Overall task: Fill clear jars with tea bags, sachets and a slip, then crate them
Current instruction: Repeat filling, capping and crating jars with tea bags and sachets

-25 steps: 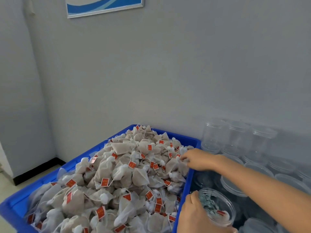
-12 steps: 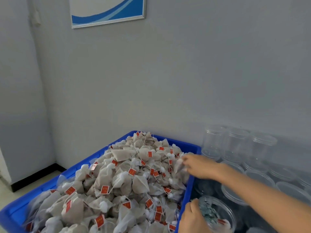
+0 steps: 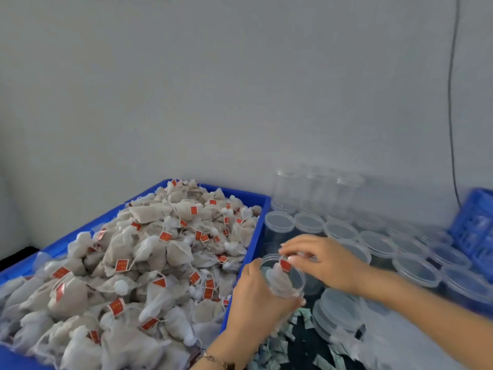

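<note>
Head view, the only one I have. My left hand (image 3: 256,297) is wrapped round a clear jar (image 3: 284,276), held just to the right of the blue bin (image 3: 256,236), mouth tilted up toward me. My right hand (image 3: 324,260) sits over the jar's mouth, fingertips pinched on a tea bag (image 3: 277,276) whose body is already inside the rim while its red tag (image 3: 285,265) hangs at the lip. The bin to the left is heaped with tea bags (image 3: 133,263), strings and tags tangled together. Behind my hands stand rows of empty jars (image 3: 317,193) and capped ones (image 3: 378,244); a stack of lids (image 3: 338,311) lies near my right forearm, and greenish sachets (image 3: 277,345) are scattered below the jar. A blue crate (image 3: 474,231) shows at the far right edge.

I judge I'm early in filling this jar: I can see little in it beyond the one bag, though the picture is blurred.

What worries me: the tag and string could drape over the rim and get trapped under a lid later. If the string is snagged on my fingers, pulling away would drag the bag out again. The jar is light and held at a tilt, so a hard push from above could twist it in my left hand or spill it. My right forearm is close to the capped jars and could knock them.
</note>
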`<state>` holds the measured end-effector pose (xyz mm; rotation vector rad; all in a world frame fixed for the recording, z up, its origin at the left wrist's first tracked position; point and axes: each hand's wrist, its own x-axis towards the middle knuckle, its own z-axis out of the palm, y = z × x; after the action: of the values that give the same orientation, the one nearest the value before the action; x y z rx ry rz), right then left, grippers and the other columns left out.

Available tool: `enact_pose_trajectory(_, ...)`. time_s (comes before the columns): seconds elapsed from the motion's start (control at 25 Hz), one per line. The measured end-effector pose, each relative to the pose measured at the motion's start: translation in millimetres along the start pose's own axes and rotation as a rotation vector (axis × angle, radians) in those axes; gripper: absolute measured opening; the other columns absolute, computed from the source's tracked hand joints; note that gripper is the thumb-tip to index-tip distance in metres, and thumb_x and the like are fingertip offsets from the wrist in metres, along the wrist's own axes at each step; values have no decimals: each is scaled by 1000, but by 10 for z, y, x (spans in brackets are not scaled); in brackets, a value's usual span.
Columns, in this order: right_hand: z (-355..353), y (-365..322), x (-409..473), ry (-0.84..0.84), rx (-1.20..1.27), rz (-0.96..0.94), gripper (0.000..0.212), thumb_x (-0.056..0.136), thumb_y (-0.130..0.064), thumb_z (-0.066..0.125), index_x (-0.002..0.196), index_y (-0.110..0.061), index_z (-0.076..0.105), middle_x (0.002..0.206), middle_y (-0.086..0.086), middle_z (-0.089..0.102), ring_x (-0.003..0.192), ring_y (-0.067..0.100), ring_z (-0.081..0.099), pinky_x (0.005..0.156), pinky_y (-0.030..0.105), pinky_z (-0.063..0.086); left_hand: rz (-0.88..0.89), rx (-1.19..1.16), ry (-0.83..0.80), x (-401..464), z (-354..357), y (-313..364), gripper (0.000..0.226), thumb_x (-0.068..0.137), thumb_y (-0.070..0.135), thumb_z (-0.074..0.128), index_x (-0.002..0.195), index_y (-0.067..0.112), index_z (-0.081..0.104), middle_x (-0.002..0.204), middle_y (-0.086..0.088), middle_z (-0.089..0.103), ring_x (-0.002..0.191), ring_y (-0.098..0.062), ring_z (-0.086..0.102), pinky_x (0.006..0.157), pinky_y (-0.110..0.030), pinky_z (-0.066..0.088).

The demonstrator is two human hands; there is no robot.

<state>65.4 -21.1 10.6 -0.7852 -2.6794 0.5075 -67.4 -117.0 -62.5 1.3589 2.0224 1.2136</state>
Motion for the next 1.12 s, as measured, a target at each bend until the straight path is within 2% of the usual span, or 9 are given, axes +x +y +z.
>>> enact_pose_trajectory(0.12, 542, 196, -78, 369, 241, 348, 21, 96, -16, 50, 96, -35, 60, 96, -17, 65, 87, -5, 59, 81, 19, 48, -17, -71, 62, 35, 10, -48, 90, 40, 62, 75, 120, 38, 44, 112, 20, 49, 97, 5, 50, 72, -10, 42)
enact_pose_trajectory(0.2, 925, 279, -87, 220, 297, 354, 27, 93, -15, 53, 84, -39, 61, 91, -21, 66, 88, -8, 59, 83, 19, 47, -22, 1, 31, 62, 7, -27, 101, 42, 60, 81, 131, 34, 40, 125, 15, 49, 114, -4, 52, 91, -21, 47)
enact_pose_trajectory(0.28, 1200, 338, -120, 58, 324, 338, 26, 94, -18, 53, 99, -42, 61, 108, -21, 62, 104, -9, 55, 94, 15, 41, -31, 136, 19, 74, 40, -22, 112, 50, 56, 84, 142, 26, 30, 139, 9, 42, 127, -10, 45, 105, -25, 38)
enact_pose_trajectory(0.4, 1454, 534, -168, 41, 141, 488, 29, 96, -13, 46, 123, -10, 54, 126, 8, 57, 117, 23, 54, 99, 32, 43, -11, 108, 41, 57, 56, -20, 95, 48, 54, 82, 131, 30, 44, 123, 13, 51, 113, -7, 52, 98, -27, 45)
enact_pose_trajectory(0.48, 1475, 542, -209, 67, 91, 535, 31, 96, -16, 43, 125, -8, 53, 127, 11, 56, 116, 25, 54, 97, 34, 45, -10, 84, 10, 39, 33, -16, 94, 44, 57, 80, 127, 29, 48, 118, 12, 54, 109, -9, 54, 95, -30, 47)
enact_pose_trajectory(0.6, 1389, 500, -192, 56, 36, 485, 35, 93, -22, 46, 126, -13, 56, 128, 8, 56, 119, 24, 53, 96, 34, 44, -2, 91, -8, 61, 21, -18, 95, 44, 58, 80, 129, 29, 49, 119, 8, 57, 111, -12, 54, 96, -34, 48)
enact_pose_trajectory(0.76, 980, 439, -219, 201, -71, 431, 22, 92, -12, 45, 92, -6, 66, 93, 8, 64, 92, 26, 63, 72, 30, 43, 32, 81, -35, 16, 2, -9, 103, 44, 64, 79, 134, 28, 45, 126, 7, 55, 115, -13, 53, 98, -36, 47)
enact_pose_trajectory(0.92, 417, 223, -378, 454, 268, 360, 6, 90, -35, 60, 91, -29, 61, 84, -13, 67, 78, 1, 62, 70, 18, 47, 111, 124, -66, -86, -42, 23, 94, 46, 66, 76, 129, 36, 45, 125, 18, 52, 116, -8, 50, 97, -31, 45)
enact_pose_trajectory(1.12, 101, -124, -641, 329, 146, 70, 19, 91, -30, 60, 98, -18, 72, 97, -4, 68, 88, 2, 54, 79, 6, 35, 293, 107, -123, -304, 23, 411, 75, 49, 65, 72, 116, 56, 42, 114, 29, 52, 107, 5, 52, 84, -14, 45)
